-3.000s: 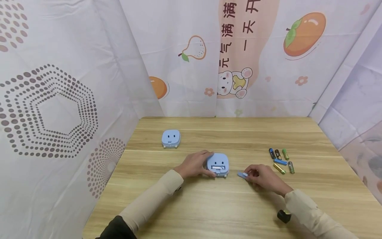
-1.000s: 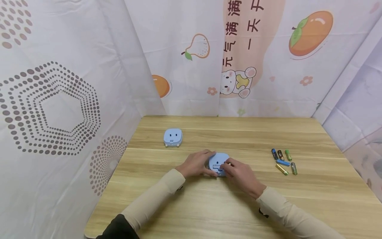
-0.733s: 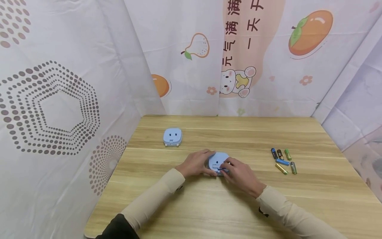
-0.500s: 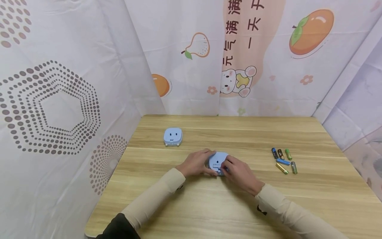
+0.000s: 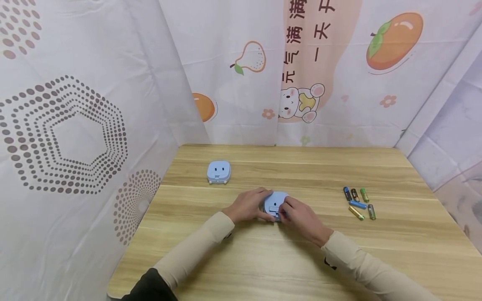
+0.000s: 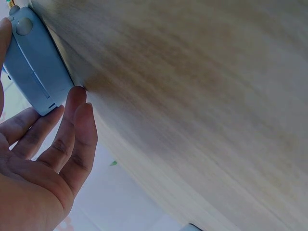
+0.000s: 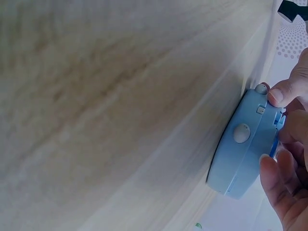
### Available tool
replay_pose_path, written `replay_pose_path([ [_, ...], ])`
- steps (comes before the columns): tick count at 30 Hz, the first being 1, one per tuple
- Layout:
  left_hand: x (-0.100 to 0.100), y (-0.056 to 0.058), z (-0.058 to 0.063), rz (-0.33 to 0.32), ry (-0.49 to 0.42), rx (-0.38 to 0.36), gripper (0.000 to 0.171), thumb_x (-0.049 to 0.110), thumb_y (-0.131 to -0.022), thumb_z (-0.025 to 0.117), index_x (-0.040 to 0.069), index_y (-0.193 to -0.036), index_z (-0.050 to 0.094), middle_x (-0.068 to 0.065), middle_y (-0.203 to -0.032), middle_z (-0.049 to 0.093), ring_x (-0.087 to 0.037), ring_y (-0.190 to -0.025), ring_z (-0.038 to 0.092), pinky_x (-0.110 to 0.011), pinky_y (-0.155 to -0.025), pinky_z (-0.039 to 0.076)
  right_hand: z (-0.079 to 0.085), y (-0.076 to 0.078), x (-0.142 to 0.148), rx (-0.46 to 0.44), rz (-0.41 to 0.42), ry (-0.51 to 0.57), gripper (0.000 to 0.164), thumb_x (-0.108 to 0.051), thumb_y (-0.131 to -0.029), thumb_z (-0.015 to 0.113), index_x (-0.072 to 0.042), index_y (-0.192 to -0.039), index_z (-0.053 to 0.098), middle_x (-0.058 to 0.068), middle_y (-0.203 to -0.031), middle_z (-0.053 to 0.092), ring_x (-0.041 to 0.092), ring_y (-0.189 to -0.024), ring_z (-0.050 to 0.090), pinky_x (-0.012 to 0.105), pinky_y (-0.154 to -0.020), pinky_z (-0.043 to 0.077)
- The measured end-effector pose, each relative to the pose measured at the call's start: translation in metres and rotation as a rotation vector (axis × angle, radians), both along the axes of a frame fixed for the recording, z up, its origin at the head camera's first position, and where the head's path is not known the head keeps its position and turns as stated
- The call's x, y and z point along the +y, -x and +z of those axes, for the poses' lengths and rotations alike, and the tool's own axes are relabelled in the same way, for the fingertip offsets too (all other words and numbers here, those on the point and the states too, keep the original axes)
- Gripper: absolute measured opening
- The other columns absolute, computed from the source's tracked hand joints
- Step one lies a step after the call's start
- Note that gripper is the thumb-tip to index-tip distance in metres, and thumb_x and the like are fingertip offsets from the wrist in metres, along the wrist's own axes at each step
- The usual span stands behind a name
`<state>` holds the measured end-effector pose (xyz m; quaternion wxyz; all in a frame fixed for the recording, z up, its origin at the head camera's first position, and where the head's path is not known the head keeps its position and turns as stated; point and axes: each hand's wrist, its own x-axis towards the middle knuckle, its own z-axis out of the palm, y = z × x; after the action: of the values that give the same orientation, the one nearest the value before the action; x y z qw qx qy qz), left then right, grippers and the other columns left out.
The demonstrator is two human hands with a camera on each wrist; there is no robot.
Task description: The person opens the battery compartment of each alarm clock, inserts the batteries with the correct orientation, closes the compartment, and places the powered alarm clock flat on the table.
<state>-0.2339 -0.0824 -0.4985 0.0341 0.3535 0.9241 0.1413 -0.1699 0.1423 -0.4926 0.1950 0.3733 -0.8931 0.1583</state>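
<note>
A light-blue rounded-square device (image 5: pixel 272 199) with dark eye-like holes and small white feet lies flat mid-table. My left hand (image 5: pixel 248 205) grips its left side, with the thumb at the front edge and fingers at the back. In the left wrist view the left hand's fingers (image 6: pixel 82 139) curve along the device's side (image 6: pixel 36 57). Over the right part of its top, my right hand (image 5: pixel 303 217) pinches a small blue battery cover at the battery compartment (image 5: pixel 273 209). The cover is mostly hidden by the fingers; how far it is seated I cannot tell.
A second light-blue device (image 5: pixel 219 172) of the same shape stands at the back left. Several loose batteries lie in a group on the right, among them a blue battery (image 5: pixel 357 205) and a gold battery (image 5: pixel 356 212). Printed curtains (image 5: pixel 226 25) enclose the wooden table (image 5: pixel 244 267).
My right hand has brought the battery cover leftward from beside the device onto its compartment. During the last second its fingers shift only slightly there. My left hand keeps its grip.
</note>
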Motion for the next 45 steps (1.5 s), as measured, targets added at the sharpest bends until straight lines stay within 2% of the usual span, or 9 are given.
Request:
replay_pose_path([
  [8,0.000,0.001,0.000,0.001,-0.009,-0.006,0.104,0.077,-0.076,0.072,0.014,-0.155,0.048,0.001,-0.144,0.058,-0.012,-0.124,0.059,-0.031,-0.099,0.051,0.005,0.000,-0.001,-0.037,0.008,-0.001,0.016,0.003,-0.083,0.080,-0.007,-0.089,0.069,-0.001,-0.092,0.057,0.008,-0.079,0.055,0.029,-0.068,0.055],
  [14,0.000,0.002,0.000,0.009,-0.014,-0.015,0.104,0.078,-0.075,0.070,0.015,-0.155,0.048,0.001,-0.145,0.058,-0.012,-0.126,0.058,-0.032,-0.100,0.051,0.009,0.001,-0.003,-0.133,-0.052,0.013,0.011,-0.001,-0.085,0.081,-0.008,-0.088,0.074,-0.002,-0.090,0.061,0.008,-0.077,0.060,0.028,-0.069,0.056],
  [26,-0.001,0.002,-0.001,0.011,-0.013,-0.018,0.104,0.078,-0.075,0.071,0.016,-0.155,0.047,0.000,-0.146,0.057,-0.015,-0.127,0.058,-0.033,-0.100,0.051,0.014,0.003,-0.008,-0.238,-0.117,0.033,0.007,-0.003,-0.083,0.082,-0.007,-0.085,0.077,0.000,-0.088,0.065,0.011,-0.078,0.063,0.030,-0.071,0.057],
  [31,-0.001,0.000,-0.002,0.005,-0.017,-0.016,0.103,0.076,-0.075,0.073,0.015,-0.155,0.047,0.000,-0.145,0.058,-0.015,-0.127,0.058,-0.033,-0.100,0.051,0.016,0.000,-0.009,-0.248,-0.117,0.011,0.006,-0.003,-0.084,0.082,-0.006,-0.086,0.078,0.001,-0.089,0.064,0.011,-0.079,0.063,0.030,-0.071,0.057],
  [39,0.000,0.000,-0.002,0.001,-0.023,-0.002,0.103,0.075,-0.075,0.075,0.015,-0.154,0.049,0.001,-0.142,0.059,-0.013,-0.123,0.060,-0.032,-0.098,0.052,0.021,-0.003,-0.008,-0.225,-0.059,-0.073,0.006,-0.002,-0.087,0.081,-0.008,-0.087,0.079,0.000,-0.089,0.065,0.008,-0.077,0.062,0.027,-0.068,0.056],
  [45,0.000,0.000,0.000,0.002,-0.020,-0.003,0.103,0.075,-0.075,0.074,0.015,-0.154,0.049,0.002,-0.141,0.060,-0.012,-0.121,0.060,-0.031,-0.097,0.052,0.021,-0.004,-0.006,-0.187,-0.035,-0.077,0.007,-0.001,-0.085,0.082,-0.008,-0.087,0.079,-0.001,-0.089,0.066,0.005,-0.077,0.060,0.027,-0.067,0.056],
])
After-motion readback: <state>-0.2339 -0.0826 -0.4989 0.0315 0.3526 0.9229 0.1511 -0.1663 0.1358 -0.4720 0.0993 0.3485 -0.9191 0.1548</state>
